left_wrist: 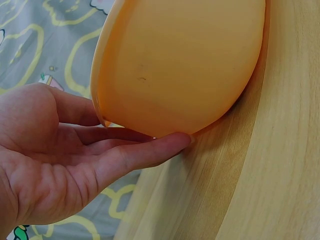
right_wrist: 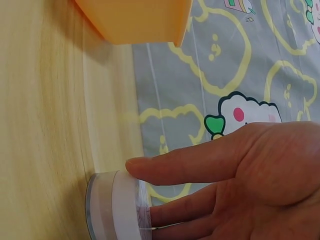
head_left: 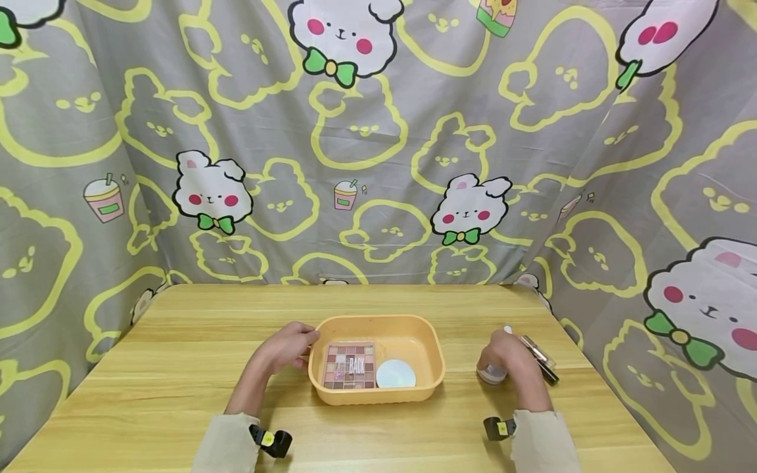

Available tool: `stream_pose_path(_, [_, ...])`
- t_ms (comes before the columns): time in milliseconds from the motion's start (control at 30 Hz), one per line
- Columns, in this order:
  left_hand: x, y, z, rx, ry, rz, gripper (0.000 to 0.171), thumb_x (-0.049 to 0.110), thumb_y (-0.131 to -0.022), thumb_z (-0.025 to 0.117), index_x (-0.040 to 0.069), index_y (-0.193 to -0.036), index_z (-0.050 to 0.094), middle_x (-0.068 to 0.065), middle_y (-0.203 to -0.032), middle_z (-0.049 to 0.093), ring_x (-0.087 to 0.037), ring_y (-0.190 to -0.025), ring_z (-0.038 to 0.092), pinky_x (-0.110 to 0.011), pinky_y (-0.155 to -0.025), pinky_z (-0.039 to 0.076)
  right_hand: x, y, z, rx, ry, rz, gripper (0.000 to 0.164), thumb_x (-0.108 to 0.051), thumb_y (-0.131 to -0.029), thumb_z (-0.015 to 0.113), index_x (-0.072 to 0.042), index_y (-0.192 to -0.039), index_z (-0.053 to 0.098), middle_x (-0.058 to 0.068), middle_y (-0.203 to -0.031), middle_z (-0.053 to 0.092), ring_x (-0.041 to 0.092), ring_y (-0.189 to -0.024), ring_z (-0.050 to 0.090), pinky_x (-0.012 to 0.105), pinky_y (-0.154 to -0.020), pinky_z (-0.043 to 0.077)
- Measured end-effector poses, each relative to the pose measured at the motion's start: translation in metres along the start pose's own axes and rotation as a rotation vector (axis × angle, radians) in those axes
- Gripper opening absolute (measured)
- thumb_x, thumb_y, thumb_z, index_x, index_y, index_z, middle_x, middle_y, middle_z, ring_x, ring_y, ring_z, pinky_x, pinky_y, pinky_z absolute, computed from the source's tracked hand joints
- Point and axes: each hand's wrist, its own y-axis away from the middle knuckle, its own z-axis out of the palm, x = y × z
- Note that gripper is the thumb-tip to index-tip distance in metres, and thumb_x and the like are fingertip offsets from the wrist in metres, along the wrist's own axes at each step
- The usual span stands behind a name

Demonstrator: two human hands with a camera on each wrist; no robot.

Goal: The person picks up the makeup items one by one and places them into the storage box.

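Observation:
An orange plastic basin stands mid-table. Inside it lie an eyeshadow palette lettered "BACK" and a white round disc. My left hand holds the basin at its left end: in the left wrist view one finger lies along the outer wall while others reach the rim. To the right of the basin, my right hand grips a small round cosmetic jar from above, thumb on its side. The jar stands on edge in the rotated right wrist view, its base at the tabletop.
Slim cosmetic tubes, one clear and gold and one black, lie right of my right hand. A white tip shows just behind that hand. Grey patterned cloth hangs around the wooden table on three sides.

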Motion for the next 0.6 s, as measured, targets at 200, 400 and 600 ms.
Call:
stream_pose_path(200, [0.0006,0.0000,0.0003,-0.002,0.003,0.000,0.043,0.017,-0.108,0.040,-0.014,-0.135,0.054,-0.019,-0.118,0.067,-0.024,-0.100,0.068,-0.039,-0.072,0.062,0.0002,0.0001,0.0011,0.002,0.008,-0.003,0.038,-0.009,-0.078,0.079,0.018,-0.096,0.059,0.019,-0.085,0.060,0.029,-0.076,0.061,0.038,-0.062,0.057])
stream_pose_path(400, [-0.0009,0.0003,0.0001,0.005,0.013,-0.008,0.042,0.016,-0.107,0.040,-0.013,-0.133,0.056,-0.019,-0.116,0.068,-0.023,-0.098,0.068,-0.038,-0.071,0.061,0.0000,-0.0015,0.0034,0.003,0.022,0.013,0.043,-0.011,-0.078,0.081,0.018,-0.099,0.057,0.019,-0.086,0.059,0.028,-0.077,0.061,0.034,-0.059,0.056])
stream_pose_path(600, [-0.0001,0.0003,-0.0001,-0.005,0.013,0.003,0.042,0.016,-0.107,0.041,-0.013,-0.133,0.056,-0.019,-0.116,0.068,-0.023,-0.097,0.068,-0.038,-0.070,0.061,-0.0016,-0.0009,0.0039,0.007,0.020,0.009,0.042,-0.011,-0.078,0.080,0.018,-0.099,0.057,0.019,-0.086,0.058,0.029,-0.076,0.061,0.035,-0.058,0.056])
